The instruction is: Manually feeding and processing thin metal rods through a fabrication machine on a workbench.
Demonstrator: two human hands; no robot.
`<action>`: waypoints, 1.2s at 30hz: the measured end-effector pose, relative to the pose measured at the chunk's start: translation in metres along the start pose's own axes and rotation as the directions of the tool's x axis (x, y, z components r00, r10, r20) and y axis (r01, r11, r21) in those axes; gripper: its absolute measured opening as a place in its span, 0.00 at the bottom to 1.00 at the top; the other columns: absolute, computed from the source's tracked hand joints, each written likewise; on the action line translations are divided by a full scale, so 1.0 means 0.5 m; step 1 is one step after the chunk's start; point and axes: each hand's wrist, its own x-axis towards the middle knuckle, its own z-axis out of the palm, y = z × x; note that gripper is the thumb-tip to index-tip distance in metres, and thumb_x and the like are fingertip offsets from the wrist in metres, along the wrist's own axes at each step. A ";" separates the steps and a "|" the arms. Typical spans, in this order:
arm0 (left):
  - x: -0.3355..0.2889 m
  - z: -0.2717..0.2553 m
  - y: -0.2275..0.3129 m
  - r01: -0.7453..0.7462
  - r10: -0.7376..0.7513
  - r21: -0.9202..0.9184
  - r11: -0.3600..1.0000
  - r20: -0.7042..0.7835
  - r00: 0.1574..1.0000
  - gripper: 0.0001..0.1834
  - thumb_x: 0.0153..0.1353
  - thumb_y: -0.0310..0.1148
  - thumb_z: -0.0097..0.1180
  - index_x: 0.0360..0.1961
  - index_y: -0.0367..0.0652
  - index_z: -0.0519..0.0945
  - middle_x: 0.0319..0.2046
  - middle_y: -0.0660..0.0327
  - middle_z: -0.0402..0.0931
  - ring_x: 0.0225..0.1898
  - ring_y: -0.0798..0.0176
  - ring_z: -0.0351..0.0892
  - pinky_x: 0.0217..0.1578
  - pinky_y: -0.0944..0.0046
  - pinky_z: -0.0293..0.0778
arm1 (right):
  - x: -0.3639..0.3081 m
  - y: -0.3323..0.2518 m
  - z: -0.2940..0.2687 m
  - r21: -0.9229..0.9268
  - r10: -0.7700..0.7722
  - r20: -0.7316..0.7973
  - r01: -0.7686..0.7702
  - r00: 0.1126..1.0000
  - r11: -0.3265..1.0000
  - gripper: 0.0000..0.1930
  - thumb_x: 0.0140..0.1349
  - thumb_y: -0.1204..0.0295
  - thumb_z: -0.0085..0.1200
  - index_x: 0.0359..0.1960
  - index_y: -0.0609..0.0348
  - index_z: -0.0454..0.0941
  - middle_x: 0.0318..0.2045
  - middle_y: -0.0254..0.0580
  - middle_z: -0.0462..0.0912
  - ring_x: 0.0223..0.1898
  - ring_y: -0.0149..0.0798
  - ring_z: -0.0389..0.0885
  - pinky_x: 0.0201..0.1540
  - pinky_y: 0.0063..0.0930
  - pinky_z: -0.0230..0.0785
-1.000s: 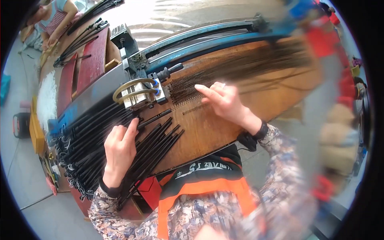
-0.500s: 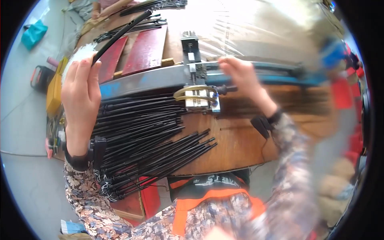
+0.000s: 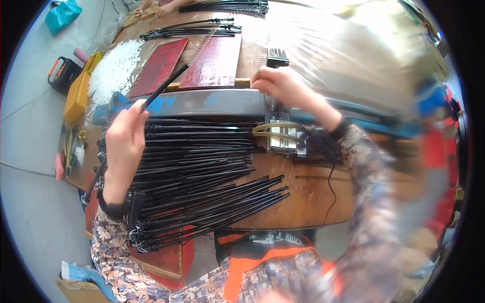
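Observation:
My left hand point(image 3: 126, 139) is closed around a slim black tube point(image 3: 166, 87), tilted up to the right over the blue-grey metal beam. A thin coil spring point(image 3: 203, 46) rises from the tube's upper end. My right hand point(image 3: 283, 86) is closed in a pinch, its fingertips on a thin coiled strand point(image 3: 265, 43) that runs upward; whether both coils are one spring I cannot tell. Beneath the right hand sits a small metal clamp device point(image 3: 284, 139) with a yellowish hose, partly hidden by the hand and wrist. Many black rods point(image 3: 202, 166) lie piled between my arms.
The blue-grey beam point(image 3: 217, 103) crosses the table. Behind it lie two red boards point(image 3: 212, 63), a heap of white small pieces point(image 3: 113, 70) and bundles of black rods point(image 3: 192, 31). A yellow box point(image 3: 77, 103) stands left. Another person's hands point(image 3: 146, 9) show at the far edge.
My view has shifted, moving the scene rightward and down. My left hand has lowered the tube toward the beam. My right hand has moved left and up, over the clamp device.

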 end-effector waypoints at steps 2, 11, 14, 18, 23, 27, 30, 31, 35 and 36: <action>0.017 0.030 -0.004 -0.091 0.090 -0.014 0.996 -0.044 0.995 0.14 0.66 0.24 0.57 0.53 0.42 0.81 0.29 0.51 0.77 0.28 0.50 0.77 0.32 0.57 0.74 | 0.019 0.000 0.014 -0.334 -0.064 0.208 0.133 0.976 0.933 0.09 0.69 0.65 0.56 0.40 0.56 0.82 0.31 0.42 0.86 0.32 0.38 0.86 0.37 0.30 0.76; 0.048 0.126 -0.050 -0.187 0.178 0.072 0.980 0.119 0.977 0.12 0.63 0.33 0.58 0.49 0.52 0.82 0.28 0.55 0.80 0.30 0.50 0.82 0.30 0.53 0.77 | -0.297 0.186 -0.231 -0.786 -0.254 -0.228 -0.024 0.940 0.617 0.02 0.60 0.77 0.56 0.32 0.54 0.79 0.29 0.41 0.83 0.39 0.45 0.80 0.56 0.41 0.60; 0.113 0.274 0.031 -0.387 0.389 -0.045 0.921 0.163 0.907 0.10 0.61 0.30 0.56 0.44 0.51 0.80 0.30 0.57 0.82 0.31 0.50 0.84 0.30 0.53 0.80 | -0.411 0.248 -0.341 -0.827 -0.218 -0.292 -0.132 0.931 0.546 0.01 0.61 0.76 0.58 0.32 0.57 0.79 0.28 0.43 0.81 0.37 0.46 0.80 0.48 0.39 0.67; 0.166 0.414 0.114 -0.440 0.450 -0.103 0.892 0.107 0.887 0.04 0.61 0.34 0.57 0.35 0.47 0.79 0.25 0.55 0.80 0.28 0.52 0.84 0.29 0.54 0.80 | -0.427 0.293 -0.339 -0.719 -0.208 -0.354 -0.123 0.912 0.684 0.01 0.61 0.76 0.59 0.32 0.59 0.79 0.29 0.45 0.79 0.35 0.47 0.78 0.43 0.40 0.69; 0.141 0.417 0.095 -0.474 0.484 -0.100 0.875 0.130 0.866 0.12 0.65 0.39 0.58 0.29 0.43 0.81 0.25 0.55 0.80 0.28 0.53 0.83 0.29 0.54 0.78 | -0.441 0.285 -0.314 -0.745 -0.172 -0.401 -0.210 0.900 0.633 0.02 0.63 0.77 0.58 0.34 0.61 0.79 0.30 0.47 0.78 0.34 0.48 0.77 0.40 0.40 0.70; 0.137 0.424 0.108 -0.283 0.341 -0.237 0.929 0.255 0.905 0.10 0.61 0.32 0.60 0.23 0.40 0.78 0.29 0.52 0.81 0.34 0.51 0.83 0.37 0.52 0.80 | -0.444 0.296 -0.312 -0.732 -0.157 -0.386 -0.198 0.909 0.652 0.01 0.63 0.78 0.58 0.35 0.62 0.79 0.31 0.47 0.78 0.35 0.47 0.77 0.40 0.39 0.70; 0.138 0.437 0.110 -0.343 0.386 -0.309 0.887 0.090 0.918 0.11 0.62 0.32 0.59 0.24 0.39 0.78 0.32 0.50 0.82 0.35 0.47 0.83 0.37 0.52 0.80 | -0.473 0.317 -0.326 -0.621 -0.048 -0.441 -0.266 0.896 0.737 0.05 0.63 0.79 0.58 0.39 0.61 0.81 0.34 0.46 0.80 0.40 0.47 0.78 0.44 0.38 0.71; 0.143 0.439 0.104 -0.375 0.410 -0.298 0.878 0.063 0.910 0.13 0.64 0.36 0.58 0.25 0.41 0.80 0.29 0.52 0.81 0.32 0.47 0.83 0.33 0.50 0.79 | -0.479 0.323 -0.328 -0.474 0.056 -0.480 -0.313 0.876 0.823 0.08 0.62 0.80 0.59 0.43 0.60 0.83 0.38 0.46 0.82 0.45 0.48 0.80 0.49 0.38 0.71; 0.148 0.422 0.113 -0.272 0.327 -0.237 0.933 0.237 0.915 0.14 0.67 0.41 0.55 0.29 0.43 0.79 0.27 0.52 0.81 0.31 0.46 0.84 0.28 0.48 0.78 | -0.407 0.123 -0.216 -0.787 -0.271 -0.283 -0.061 0.920 0.615 0.18 0.61 0.78 0.60 0.55 0.58 0.82 0.53 0.43 0.84 0.62 0.47 0.75 0.66 0.43 0.58; 0.147 0.412 0.117 -0.222 0.270 -0.183 0.958 0.306 0.913 0.14 0.68 0.42 0.54 0.30 0.43 0.79 0.27 0.51 0.81 0.32 0.46 0.85 0.28 0.47 0.78 | -0.404 0.105 -0.189 -0.784 -0.326 -0.273 -0.013 0.905 0.621 0.17 0.62 0.76 0.60 0.53 0.57 0.82 0.49 0.40 0.86 0.59 0.46 0.77 0.64 0.42 0.57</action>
